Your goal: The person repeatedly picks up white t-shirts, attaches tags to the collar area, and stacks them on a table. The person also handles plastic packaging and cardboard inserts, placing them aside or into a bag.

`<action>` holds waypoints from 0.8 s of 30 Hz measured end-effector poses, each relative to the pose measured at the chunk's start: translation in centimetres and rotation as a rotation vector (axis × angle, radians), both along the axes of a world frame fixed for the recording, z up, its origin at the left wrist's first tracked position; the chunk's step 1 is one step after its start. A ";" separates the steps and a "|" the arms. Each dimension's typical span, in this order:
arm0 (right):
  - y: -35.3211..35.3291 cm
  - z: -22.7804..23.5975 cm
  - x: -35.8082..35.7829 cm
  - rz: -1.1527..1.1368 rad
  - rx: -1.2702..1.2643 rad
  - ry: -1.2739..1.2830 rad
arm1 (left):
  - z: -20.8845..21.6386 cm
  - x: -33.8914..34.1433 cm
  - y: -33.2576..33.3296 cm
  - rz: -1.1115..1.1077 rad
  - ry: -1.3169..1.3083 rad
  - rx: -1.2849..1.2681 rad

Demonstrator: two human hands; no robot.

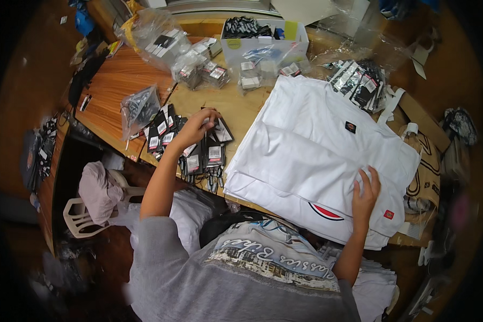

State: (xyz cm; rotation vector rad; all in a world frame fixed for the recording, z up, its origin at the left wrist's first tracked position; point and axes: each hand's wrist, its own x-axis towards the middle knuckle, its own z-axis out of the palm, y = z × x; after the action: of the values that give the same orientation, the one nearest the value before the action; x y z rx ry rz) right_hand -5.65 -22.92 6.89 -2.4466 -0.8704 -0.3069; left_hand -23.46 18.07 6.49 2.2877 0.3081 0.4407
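A stack of folded white T-shirts (306,134) lies on the table in front of me. The top one has a small black neck label (350,127); part of a red and black print and a small red patch (388,214) show near the front edge. My right hand (365,194) rests on the white cloth, fingers stretched and apart. To the left of the stack, my left hand (198,129) is over a pile of black hang tags (194,161). Its fingers are curled together beside a dark tag; whatever is in them is hidden.
At the back stands a white box (231,49) of black tags, with plastic bags of small white packs (198,70) beside it. More tags (359,83) lie behind the shirts. A clear bag (139,110) sits at left, a plastic chair (80,217) below. A bottle (411,134) stands at right.
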 end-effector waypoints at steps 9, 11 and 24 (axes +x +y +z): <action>13.7 4.3 -2.4 0.620 0.708 0.621 | 8.9 6.8 -10.4 -0.234 -0.242 -0.328; 14.3 5.6 -2.2 0.707 0.817 1.015 | 9.8 7.7 -12.6 -0.300 -0.275 -0.421; 3.4 -0.8 8.6 0.046 1.450 1.123 | 0.8 11.2 -26.0 -0.443 0.064 -0.474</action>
State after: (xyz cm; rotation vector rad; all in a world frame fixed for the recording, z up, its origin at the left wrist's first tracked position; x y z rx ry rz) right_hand 2.99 -19.50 6.07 -0.9047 -0.0330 0.3611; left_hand -12.22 -7.92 7.30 1.8324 -0.0660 0.0546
